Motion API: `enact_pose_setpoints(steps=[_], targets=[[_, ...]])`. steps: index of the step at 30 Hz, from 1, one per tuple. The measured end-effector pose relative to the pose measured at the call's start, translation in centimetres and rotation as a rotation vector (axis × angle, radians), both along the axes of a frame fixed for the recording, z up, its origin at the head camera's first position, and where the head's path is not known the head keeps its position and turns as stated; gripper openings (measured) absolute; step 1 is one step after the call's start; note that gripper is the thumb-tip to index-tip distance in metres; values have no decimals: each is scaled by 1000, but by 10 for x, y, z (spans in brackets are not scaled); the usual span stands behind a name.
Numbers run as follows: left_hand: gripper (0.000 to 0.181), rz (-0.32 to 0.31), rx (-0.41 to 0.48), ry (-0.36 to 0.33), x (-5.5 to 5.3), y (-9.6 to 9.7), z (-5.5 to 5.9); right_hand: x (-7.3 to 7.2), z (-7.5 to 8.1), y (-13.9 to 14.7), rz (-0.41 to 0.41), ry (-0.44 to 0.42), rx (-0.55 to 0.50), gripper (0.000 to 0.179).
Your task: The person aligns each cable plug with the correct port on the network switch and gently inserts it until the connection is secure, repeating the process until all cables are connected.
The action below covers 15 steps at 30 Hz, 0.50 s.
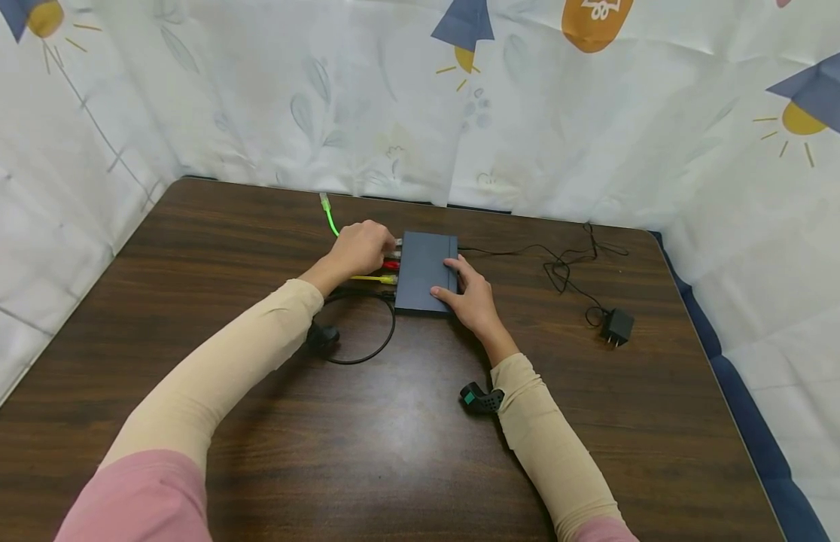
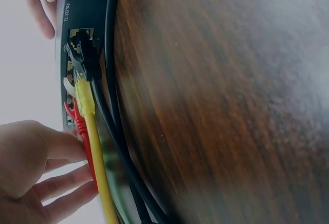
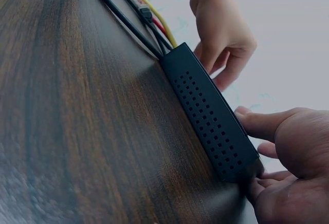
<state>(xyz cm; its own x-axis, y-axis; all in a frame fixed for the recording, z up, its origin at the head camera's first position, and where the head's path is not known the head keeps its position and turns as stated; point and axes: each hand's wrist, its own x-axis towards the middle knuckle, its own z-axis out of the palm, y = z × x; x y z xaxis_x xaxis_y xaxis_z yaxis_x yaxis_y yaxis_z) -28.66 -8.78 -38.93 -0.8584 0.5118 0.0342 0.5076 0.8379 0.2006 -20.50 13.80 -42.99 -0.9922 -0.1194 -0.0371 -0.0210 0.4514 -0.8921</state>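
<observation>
A flat dark network switch (image 1: 427, 271) lies on the table, its port side facing left. My right hand (image 1: 470, 297) grips its right side, thumb on the top edge and fingers round the end in the right wrist view. At the upper ports, my left hand (image 1: 360, 248) pinches a clear network plug (image 1: 398, 242) with its fingertips; its cable is hidden by the hand. Below it a red plug (image 1: 391, 265), a yellow network cable (image 2: 87, 100) and a black network cable (image 2: 92, 62) sit at the ports. A green network cable (image 1: 330, 218) runs from under my left hand.
From the switch's right side a thin black power cord (image 1: 521, 251) leads, tangled, to a power adapter (image 1: 618, 327). Black cable loops (image 1: 359, 362) lie left of the switch. A black wrist strap (image 1: 481, 399) is on the right sleeve. Patterned curtains (image 1: 257, 90) enclose the table (image 1: 366, 467).
</observation>
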Motion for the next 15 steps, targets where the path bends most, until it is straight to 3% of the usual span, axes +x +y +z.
enact_pose_setpoints(steps=[10, 15], targets=[[40, 2, 22, -12, 3, -3, 0, 0, -1, 0, -7, -10, -3, 63], [39, 7, 1, 21, 3, 0, -1, 0, -1, 0, -5, -10, -5, 63]])
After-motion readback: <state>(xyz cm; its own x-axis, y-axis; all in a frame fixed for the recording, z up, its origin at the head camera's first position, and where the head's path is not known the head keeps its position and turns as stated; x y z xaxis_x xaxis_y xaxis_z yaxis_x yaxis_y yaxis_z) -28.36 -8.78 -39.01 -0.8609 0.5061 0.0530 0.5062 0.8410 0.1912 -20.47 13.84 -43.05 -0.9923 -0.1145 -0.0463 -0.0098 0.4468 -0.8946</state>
